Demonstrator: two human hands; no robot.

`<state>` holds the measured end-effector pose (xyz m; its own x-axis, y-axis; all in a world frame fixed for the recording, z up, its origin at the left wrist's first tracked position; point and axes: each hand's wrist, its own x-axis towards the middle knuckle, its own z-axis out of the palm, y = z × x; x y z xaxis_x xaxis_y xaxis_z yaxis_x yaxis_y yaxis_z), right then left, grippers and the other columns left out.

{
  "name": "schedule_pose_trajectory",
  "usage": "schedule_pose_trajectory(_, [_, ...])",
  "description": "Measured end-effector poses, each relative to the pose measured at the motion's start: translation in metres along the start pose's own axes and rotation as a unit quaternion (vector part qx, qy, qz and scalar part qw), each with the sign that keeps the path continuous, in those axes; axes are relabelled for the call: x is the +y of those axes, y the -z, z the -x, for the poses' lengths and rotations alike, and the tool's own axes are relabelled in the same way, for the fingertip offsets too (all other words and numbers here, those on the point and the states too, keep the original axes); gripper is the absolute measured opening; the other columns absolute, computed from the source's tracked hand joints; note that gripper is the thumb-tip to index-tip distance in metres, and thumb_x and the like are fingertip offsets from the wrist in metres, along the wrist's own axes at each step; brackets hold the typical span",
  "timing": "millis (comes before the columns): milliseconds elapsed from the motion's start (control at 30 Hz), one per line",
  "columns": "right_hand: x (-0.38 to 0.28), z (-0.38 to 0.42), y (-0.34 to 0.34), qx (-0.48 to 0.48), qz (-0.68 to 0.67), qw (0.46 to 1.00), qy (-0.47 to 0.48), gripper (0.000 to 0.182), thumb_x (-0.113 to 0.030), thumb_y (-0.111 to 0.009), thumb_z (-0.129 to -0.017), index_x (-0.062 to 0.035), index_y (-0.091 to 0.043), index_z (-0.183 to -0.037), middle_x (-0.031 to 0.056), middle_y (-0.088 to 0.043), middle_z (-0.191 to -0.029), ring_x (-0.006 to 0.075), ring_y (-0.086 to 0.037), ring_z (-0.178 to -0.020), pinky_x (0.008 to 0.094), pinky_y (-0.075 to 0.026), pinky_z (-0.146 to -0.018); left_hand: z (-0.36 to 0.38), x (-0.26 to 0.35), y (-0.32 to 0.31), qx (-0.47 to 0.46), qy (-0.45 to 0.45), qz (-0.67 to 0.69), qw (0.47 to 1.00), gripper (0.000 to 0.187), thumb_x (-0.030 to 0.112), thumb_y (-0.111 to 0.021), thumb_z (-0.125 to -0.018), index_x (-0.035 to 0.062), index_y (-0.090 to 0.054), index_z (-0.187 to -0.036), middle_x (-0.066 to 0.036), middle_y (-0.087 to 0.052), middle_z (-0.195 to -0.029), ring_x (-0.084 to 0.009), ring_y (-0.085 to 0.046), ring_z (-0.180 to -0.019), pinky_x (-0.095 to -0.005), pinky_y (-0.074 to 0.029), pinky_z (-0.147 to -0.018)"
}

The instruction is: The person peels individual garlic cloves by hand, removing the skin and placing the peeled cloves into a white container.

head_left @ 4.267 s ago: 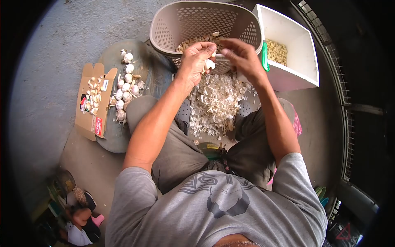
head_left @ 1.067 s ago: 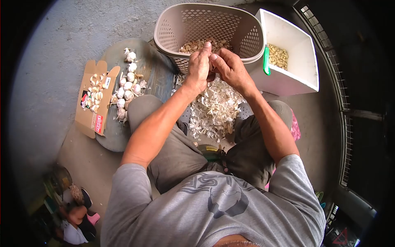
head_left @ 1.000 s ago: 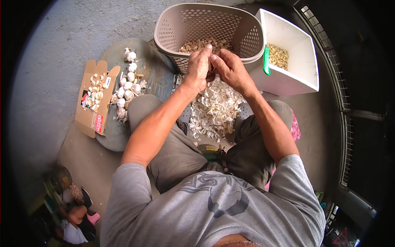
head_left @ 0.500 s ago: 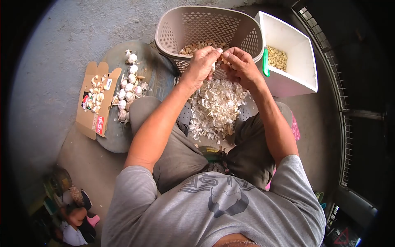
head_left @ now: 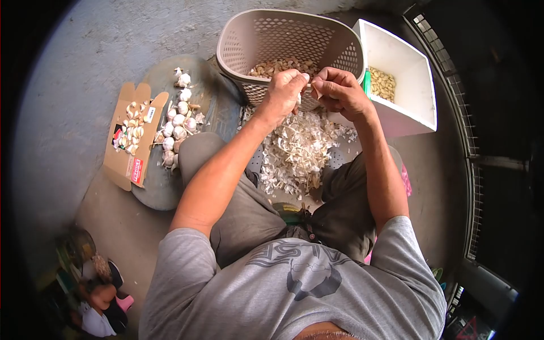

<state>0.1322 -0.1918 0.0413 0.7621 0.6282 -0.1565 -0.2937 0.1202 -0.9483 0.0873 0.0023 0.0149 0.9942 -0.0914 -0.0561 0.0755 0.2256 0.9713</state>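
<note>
Currently holds a pale garlic piece (head_left: 298, 98) in the left hand (head_left: 283, 94) and pinches a small brownish piece (head_left: 316, 92) in the right hand (head_left: 343, 94), with both hands close together by the near rim of the perforated basket (head_left: 292, 27). Has brownish cloves (head_left: 281, 67) spread over that basket's bottom, and yellowish cloves (head_left: 383, 85) inside the white foam box (head_left: 403, 116) just beside it. To the left, has loose cloves (head_left: 135, 134) in an opened cardboard carton (head_left: 117, 164), next to whole garlic bulbs (head_left: 179, 120) on the table (head_left: 220, 110). Below, has papery skins (head_left: 297, 150) heaped on the floor (head_left: 122, 212).
</note>
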Motion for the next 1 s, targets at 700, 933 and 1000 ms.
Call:
schedule_pose_trajectory(700, [0.026,-0.013,-0.048,0.117,0.333,0.920,0.172,0.030,-0.024,-0.060,-0.105,0.0049,-0.061,-0.097,0.0146,-0.060,-0.076,0.0179,-0.055,-0.071,0.0368,-0.047,-0.064,-0.006,-0.012,-0.004,0.126,0.041,0.143,0.981,0.044,0.053,-0.049,-0.106,0.0112,-0.059,-0.101,0.004,-0.052,-0.067,-0.0061,-0.047,-0.051,-0.0244,-0.034,-0.039])
schedule_pose_trajectory(933, [0.018,-0.014,-0.037,0.169,0.182,0.962,0.117,0.030,-0.027,-0.057,-0.108,0.0008,-0.062,-0.099,-0.0005,-0.058,-0.076,0.0070,-0.051,-0.068,0.0265,-0.044,-0.058,-0.005,-0.004,0.006,0.045,0.030,0.214,0.975,0.029,0.032,-0.053,-0.107,0.0040,-0.061,-0.106,-0.004,-0.060,-0.082,-0.0160,-0.058,-0.064,-0.0326,-0.048,-0.054])
schedule_pose_trajectory(1000, [0.014,-0.012,-0.027,0.166,0.107,0.976,0.095,0.028,-0.027,-0.056,-0.108,-0.0006,-0.062,-0.101,-0.0051,-0.051,-0.068,0.0033,-0.042,-0.056,0.0228,-0.034,-0.048,-0.006,-0.004,0.009,0.034,0.044,0.215,0.975,0.016,0.013,-0.055,-0.102,0.0011,-0.058,-0.111,-0.009,-0.063,-0.093,-0.0195,-0.060,-0.073,-0.0348,-0.051,-0.061])
